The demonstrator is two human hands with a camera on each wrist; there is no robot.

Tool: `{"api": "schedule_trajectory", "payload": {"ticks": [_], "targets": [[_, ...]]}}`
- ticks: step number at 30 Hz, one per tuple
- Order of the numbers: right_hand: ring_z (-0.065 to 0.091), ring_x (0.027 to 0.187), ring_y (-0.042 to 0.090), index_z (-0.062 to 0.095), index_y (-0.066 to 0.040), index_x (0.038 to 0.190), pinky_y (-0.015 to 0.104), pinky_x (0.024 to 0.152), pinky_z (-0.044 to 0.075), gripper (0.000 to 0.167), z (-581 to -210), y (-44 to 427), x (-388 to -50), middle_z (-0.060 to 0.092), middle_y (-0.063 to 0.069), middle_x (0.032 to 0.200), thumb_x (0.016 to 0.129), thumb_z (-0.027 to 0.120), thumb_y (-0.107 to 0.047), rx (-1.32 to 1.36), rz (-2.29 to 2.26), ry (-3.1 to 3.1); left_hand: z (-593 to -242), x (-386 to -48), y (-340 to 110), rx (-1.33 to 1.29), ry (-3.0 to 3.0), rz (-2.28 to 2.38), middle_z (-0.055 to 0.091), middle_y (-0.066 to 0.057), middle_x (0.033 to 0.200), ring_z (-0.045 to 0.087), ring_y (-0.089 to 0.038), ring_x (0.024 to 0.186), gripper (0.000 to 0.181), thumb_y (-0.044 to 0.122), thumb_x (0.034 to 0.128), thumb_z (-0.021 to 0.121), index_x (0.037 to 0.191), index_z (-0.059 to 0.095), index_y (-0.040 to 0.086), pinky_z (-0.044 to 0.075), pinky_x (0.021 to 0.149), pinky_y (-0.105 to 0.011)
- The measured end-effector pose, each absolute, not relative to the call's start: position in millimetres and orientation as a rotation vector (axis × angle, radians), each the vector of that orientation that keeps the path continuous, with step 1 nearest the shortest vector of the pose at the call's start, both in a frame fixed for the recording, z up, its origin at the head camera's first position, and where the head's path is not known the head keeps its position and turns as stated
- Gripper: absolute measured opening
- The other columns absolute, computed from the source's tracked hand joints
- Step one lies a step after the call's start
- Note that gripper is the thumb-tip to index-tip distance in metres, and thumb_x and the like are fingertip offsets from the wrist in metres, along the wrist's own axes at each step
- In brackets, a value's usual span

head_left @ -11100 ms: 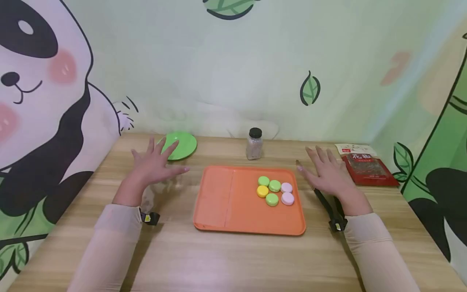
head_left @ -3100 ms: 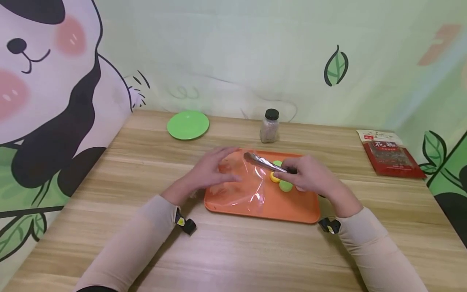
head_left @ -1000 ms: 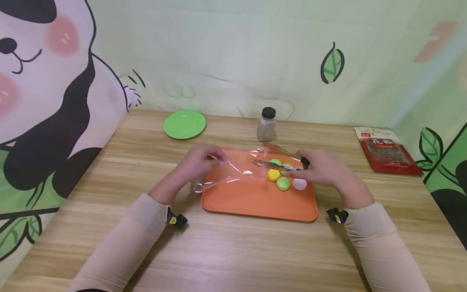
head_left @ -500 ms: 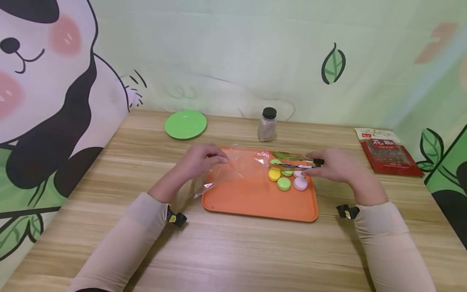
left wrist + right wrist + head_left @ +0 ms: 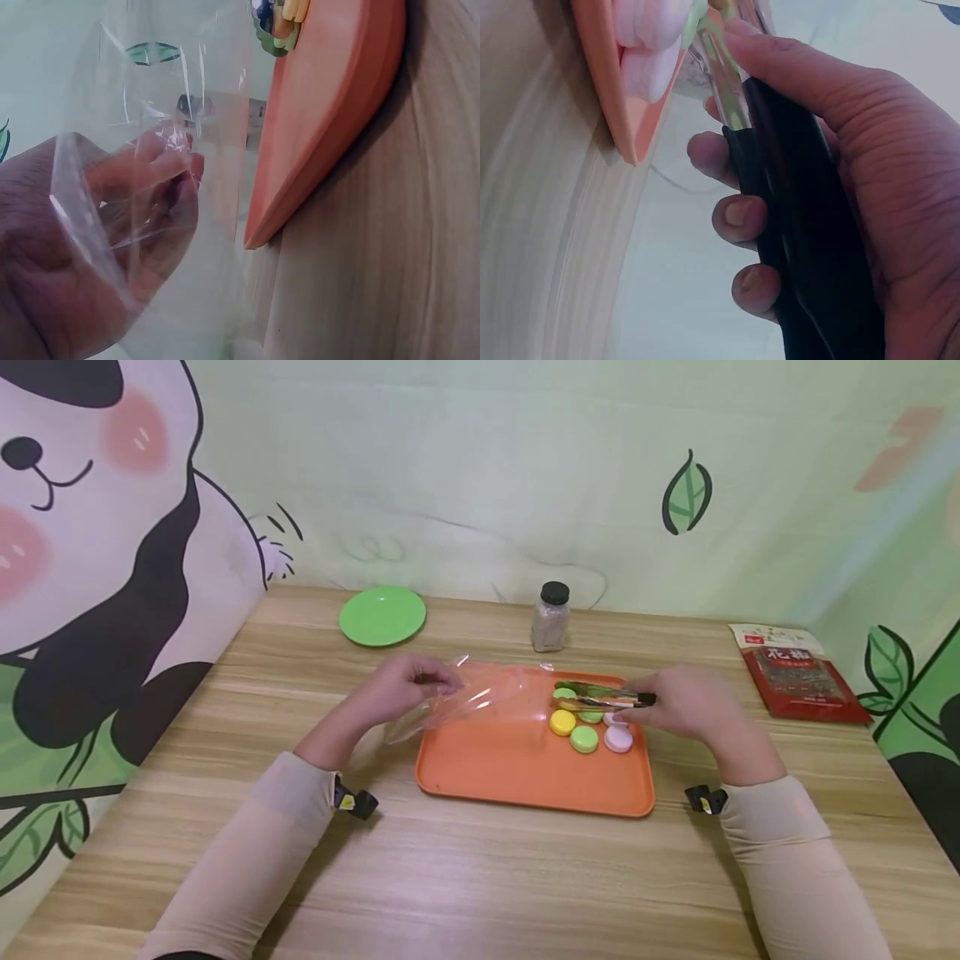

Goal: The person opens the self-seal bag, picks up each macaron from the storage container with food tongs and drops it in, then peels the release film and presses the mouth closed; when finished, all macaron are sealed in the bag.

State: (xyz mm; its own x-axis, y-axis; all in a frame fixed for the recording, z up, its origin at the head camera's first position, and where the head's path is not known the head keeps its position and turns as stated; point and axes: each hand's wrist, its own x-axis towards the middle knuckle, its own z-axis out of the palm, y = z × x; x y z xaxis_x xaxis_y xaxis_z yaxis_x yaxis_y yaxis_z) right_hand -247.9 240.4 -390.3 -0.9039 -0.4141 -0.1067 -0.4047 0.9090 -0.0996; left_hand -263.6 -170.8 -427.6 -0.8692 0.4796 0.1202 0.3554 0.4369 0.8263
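Tongs (image 5: 609,702) reach leftward from a person's right hand (image 5: 686,697) over six macaron-like pieces (image 5: 584,740) on the right half of an orange tray (image 5: 487,772). The right hand's grip is curled round both black handles, leaving the metal arms parted by a narrow gap; whether the tips have caught one of the far green pieces cannot be told. The tongs' long axis runs nearly straight from right to left, and the pieces, three green, one yellow and two pink, lie just left of the right hand, by far the nearer of the two. Across the tray, the left hand (image 5: 405,689) pinches a clear plastic bag (image 5: 486,695) with thumb and bent fingers, film showing in front of them in the left wrist view. The bag stretches right over the tray's far left part, its right end near the tong tips; which edge is its mouth is unclear. Beyond, a green plate (image 5: 382,616) sits far left on the desk (image 5: 480,885), a black-capped jar (image 5: 551,625) stands at far centre, and a red packet (image 5: 802,681) lies far right.
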Motion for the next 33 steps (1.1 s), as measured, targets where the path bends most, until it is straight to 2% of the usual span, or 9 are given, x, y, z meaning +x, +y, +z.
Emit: {"api": "schedule_trajectory", "payload": {"ticks": [4,11,14,17,21,25,28,31,33], "targets": [[0.058,0.072,0.020,0.074,-0.022,0.122,0.035,0.054,0.044,0.052,-390.4,238.2,-247.0,0.073,0.006,0.095,0.086,0.072,-0.059,-0.640,-0.085,2.969,-427.3,-263.2,-172.6,0.745,2.524,1.368,0.076,-0.007,0.099,0.070,-0.020,0.094,0.021,-0.008,0.0910,0.065,0.103,0.077,0.003,0.058,0.083,-0.034],[0.061,0.072,0.022,0.071,-0.012,0.126,0.037,0.057,0.047,0.053,-386.6,246.9,-246.4,0.074,0.012,0.096,0.089,0.073,-0.049,-0.651,-0.247,3.046,-421.6,-260.0,-169.6,0.666,2.559,1.337,0.075,-0.003,0.094,0.069,-0.018,0.088,0.012,0.004,0.0890,0.075,0.100,0.078,0.007,0.057,0.078,-0.034],[0.058,0.069,0.021,0.074,-0.012,0.118,0.034,0.056,0.044,0.046,-381.5,249.5,-244.6,0.072,0.009,0.089,0.089,0.074,-0.048,-0.664,-0.359,3.059,-420.5,-259.1,-167.2,0.696,2.667,1.278,0.075,-0.002,0.094,0.067,-0.017,0.087,0.008,0.007,0.0902,0.075,0.097,0.078,0.009,0.057,0.077,-0.033],[0.056,0.069,0.020,0.075,-0.016,0.115,0.032,0.056,0.043,0.046,-376.2,247.1,-241.7,0.072,0.004,0.089,0.087,0.074,-0.054,-0.667,-0.435,3.042,-419.9,-257.3,-164.4,0.744,2.806,1.183,0.074,-0.002,0.094,0.067,-0.016,0.087,0.006,0.010,0.0911,0.075,0.097,0.078,0.010,0.056,0.078,-0.033],[0.056,0.070,0.019,0.074,-0.018,0.123,0.031,0.056,0.042,0.057,-371.1,238.2,-237.6,0.075,0.004,0.095,0.084,0.073,-0.061,-0.690,-0.456,3.018,-416.1,-253.6,-159.6,0.768,2.943,1.081,0.074,-0.001,0.093,0.068,-0.016,0.087,0.006,0.011,0.0917,0.075,0.097,0.078,0.011,0.057,0.079,-0.033],[0.055,0.067,0.018,0.073,-0.016,0.124,0.032,0.056,0.042,0.055,-368.7,233.6,-234.4,0.075,0.005,0.092,0.084,0.077,-0.054,-0.747,-0.482,3.039,-415.4,-252.7,-157.2,0.766,3.003,1.026,0.074,-0.001,0.090,0.067,-0.016,0.085,0.005,0.010,0.0912,0.075,0.096,0.078,0.010,0.057,0.077,-0.032],[0.056,0.069,0.019,0.074,-0.015,0.123,0.032,0.057,0.043,0.051,-365.4,236.7,-232.2,0.075,0.008,0.097,0.086,0.078,-0.049,-0.759,-0.517,3.073,-417.2,-253.4,-157.1,0.774,3.023,1.009,0.073,-0.001,0.088,0.067,-0.016,0.083,0.004,0.009,0.0904,0.075,0.094,0.077,0.010,0.057,0.075,-0.031],[0.057,0.071,0.018,0.074,-0.017,0.122,0.032,0.057,0.044,0.052,-363.3,238.3,-230.0,0.075,0.006,0.099,0.085,0.077,-0.053,-0.742,-0.519,3.098,-418.1,-253.1,-157.1,0.780,3.028,1.005,0.073,0.000,0.087,0.067,-0.015,0.082,0.003,0.009,0.0901,0.076,0.093,0.077,0.010,0.057,0.075,-0.030],[0.055,0.065,0.017,0.075,-0.017,0.122,0.032,0.054,0.042,0.051,-364.4,235.4,-229.5,0.075,0.004,0.086,0.084,0.078,-0.052,-0.759,-0.495,3.095,-418.1,-252.6,-156.9,0.783,3.029,1.009,0.073,0.000,0.088,0.067,-0.015,0.082,0.003,0.010,0.0902,0.076,0.093,0.077,0.010,0.057,0.075,-0.030]]}}
